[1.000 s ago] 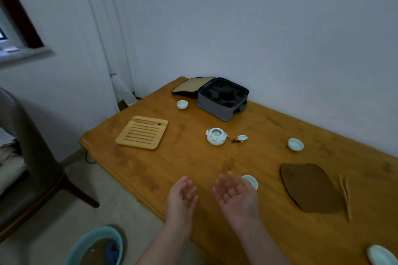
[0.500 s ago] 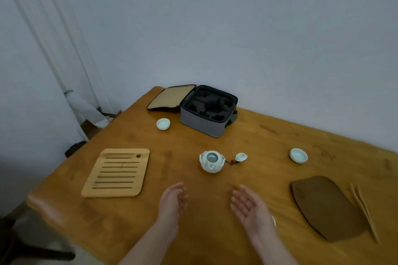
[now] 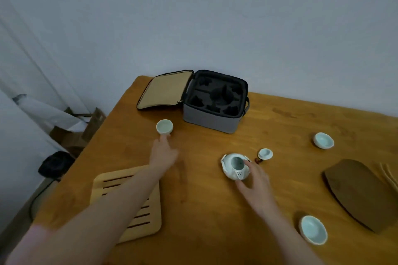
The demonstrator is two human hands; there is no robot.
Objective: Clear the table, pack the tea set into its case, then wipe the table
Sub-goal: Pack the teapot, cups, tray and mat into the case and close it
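Observation:
The grey tea-set case [image 3: 210, 119] stands open at the far side of the wooden table [image 3: 286, 122], showing black foam slots. My left hand [image 3: 164, 153] stretches out, its fingertips touching the near side of a pale celadon cup [image 3: 164, 126]. My right hand [image 3: 256, 182] holds the open white teapot [image 3: 233, 166], thumb and fingers curled round its near right side. The teapot's lid [image 3: 265, 154] lies just beyond on a cord. Two more cups sit at the right [image 3: 323, 140] and at the near right [image 3: 313, 230].
A slatted bamboo tray [image 3: 129, 206] lies under my left forearm near the table's left edge. A brown mat [image 3: 361, 193] and bamboo tongs [image 3: 388, 175] lie at the right. The case's flap [image 3: 164, 90] lies open leftwards. Boxes and a dark bag sit on the floor at left.
Both hands were hovering palm-up over the near table. The left has reached forward to the far-left cup, and the right has closed on the teapot. The view has moved closer.

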